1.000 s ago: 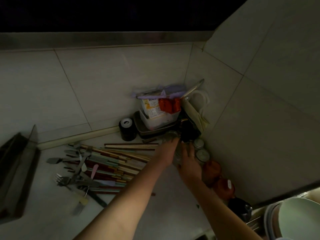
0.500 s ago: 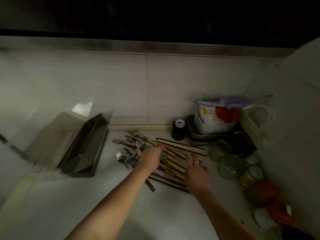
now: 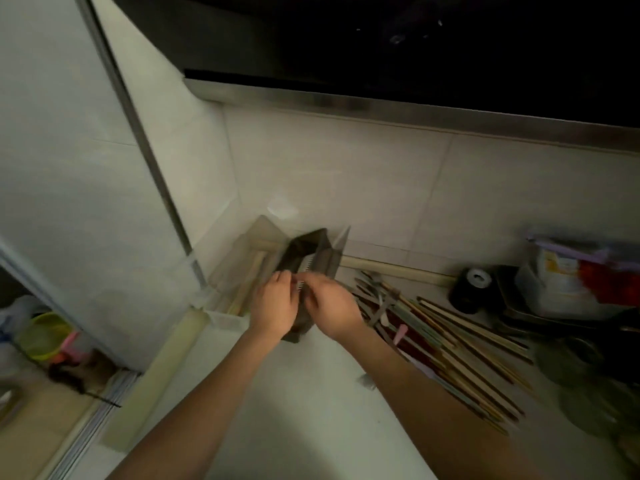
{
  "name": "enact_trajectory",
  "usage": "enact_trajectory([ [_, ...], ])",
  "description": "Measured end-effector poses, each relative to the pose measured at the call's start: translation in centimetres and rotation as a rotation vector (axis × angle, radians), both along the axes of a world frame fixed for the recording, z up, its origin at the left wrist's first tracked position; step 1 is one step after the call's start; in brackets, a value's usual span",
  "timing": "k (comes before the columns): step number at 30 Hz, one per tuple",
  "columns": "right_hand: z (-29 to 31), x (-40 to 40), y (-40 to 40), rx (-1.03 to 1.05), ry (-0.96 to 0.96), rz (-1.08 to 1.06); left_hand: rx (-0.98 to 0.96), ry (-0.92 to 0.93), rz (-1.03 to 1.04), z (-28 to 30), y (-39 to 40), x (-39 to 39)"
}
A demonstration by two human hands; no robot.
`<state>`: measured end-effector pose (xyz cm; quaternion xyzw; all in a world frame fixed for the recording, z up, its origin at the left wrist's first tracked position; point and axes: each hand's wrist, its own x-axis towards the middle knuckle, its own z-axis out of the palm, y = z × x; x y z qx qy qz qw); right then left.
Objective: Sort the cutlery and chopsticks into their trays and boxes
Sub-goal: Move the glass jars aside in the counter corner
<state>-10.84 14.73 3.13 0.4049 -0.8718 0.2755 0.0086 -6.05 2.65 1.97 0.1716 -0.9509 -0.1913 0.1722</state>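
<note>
A dark smoky box (image 3: pixel 313 249) stands on the white counter in the left corner, its ribbed insert showing inside. My left hand (image 3: pixel 273 308) and my right hand (image 3: pixel 332 306) meet at the box's near end, fingers curled over its rim; the hands hide that end. A clear tray (image 3: pixel 239 268) leans against the box's left side, with pale sticks in it. A mixed pile of chopsticks and cutlery (image 3: pixel 436 337) lies loose on the counter just right of my right hand.
A black roll with a white top (image 3: pixel 475 284) and a metal tray with plastic tubs (image 3: pixel 554 292) stand at the back right. Glass jars (image 3: pixel 581 368) crowd the right edge. A wall panel closes the left side; a green bowl (image 3: pixel 43 336) sits below it.
The view has swung left. Both hands left the jars, passed over the chopstick pile and now hold the dark box in the corner.
</note>
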Motion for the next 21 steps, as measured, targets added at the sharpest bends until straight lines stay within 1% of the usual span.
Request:
enact_trajectory([
  [4, 0.0, 0.3, -2.8, 0.364, 0.181, -0.011, 0.011, 0.053, 0.052, -0.6, -4.5, 2.3],
  [6, -0.1, 1.0, -3.7, 0.529, 0.294, 0.063, 0.017, 0.065, 0.081, -0.9, -5.9, 3.3],
  [7, -0.2, 1.2, -4.2, 0.597, 0.344, 0.089, 0.019, 0.076, 0.086, -1.0, -6.4, 3.7],
  [9, -0.1, 1.7, -4.8, 0.661, 0.395, 0.056, 0.019, 0.104, 0.098, -1.3, -7.0, 4.5],
  [11, -0.2, 1.8, -4.7, 0.615, 0.370, -0.027, 0.054, 0.154, 0.126, -1.6, -7.3, 5.1],
  [13, -0.1, 2.3, -4.2, 0.496, 0.361, -0.084, 0.176, 0.196, 0.186, -1.8, -7.3, 5.2],
  [15, 0.1, 3.3, -3.4, 0.407, 0.430, -0.145, 0.327, 0.265, 0.249, -2.0, -6.9, 5.3],
  [17, -0.2, 4.8, -2.8, 0.316, 0.512, -0.193, 0.528, 0.369, 0.273, -1.8, -6.2, 5.2],
  [21, -0.7, 7.9, -1.8, 0.096, 0.624, -0.200, 1.061, 0.501, 0.196, -0.4, -4.7, 4.8],
])
